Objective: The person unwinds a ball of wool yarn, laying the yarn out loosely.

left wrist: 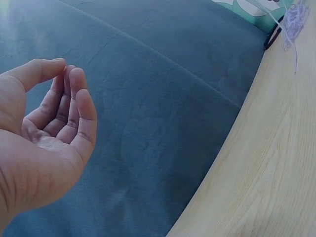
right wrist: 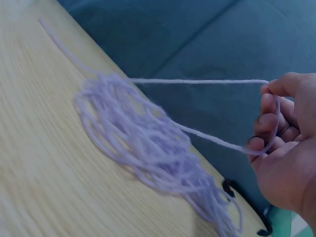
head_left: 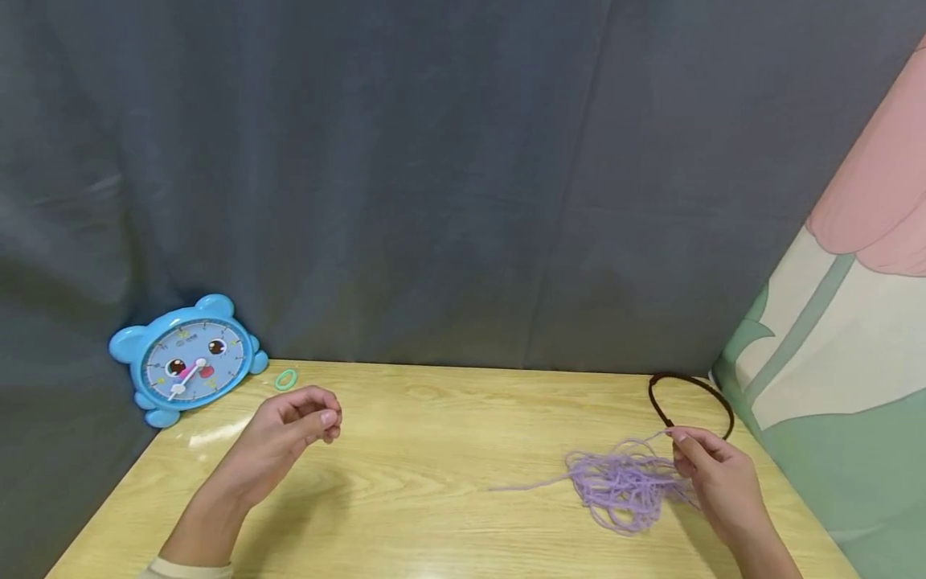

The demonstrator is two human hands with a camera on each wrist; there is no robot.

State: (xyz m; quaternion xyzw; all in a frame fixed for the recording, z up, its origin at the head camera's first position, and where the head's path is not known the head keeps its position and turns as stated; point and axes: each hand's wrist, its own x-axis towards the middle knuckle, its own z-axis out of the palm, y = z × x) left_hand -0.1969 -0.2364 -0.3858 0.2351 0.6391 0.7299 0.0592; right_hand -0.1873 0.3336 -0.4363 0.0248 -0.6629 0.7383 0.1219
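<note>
Between thumb and forefinger my right hand pinches a strand of purple yarn. In the right wrist view the strand runs taut to the fingertips, and a loop of it passes round the curled fingers. The rest of the yarn lies on the table in a loose tangle, with one free end stretching left. My left hand hovers over the left part of the table. In the left wrist view its thumb meets the fingertips, the fingers are loosely bent, and nothing shows between them.
A wooden table backs onto a dark curtain. On the left stands a blue bear-shaped toy clock, with a small green ring beside it. A dark brown looped band lies behind the right hand, near a painted panel.
</note>
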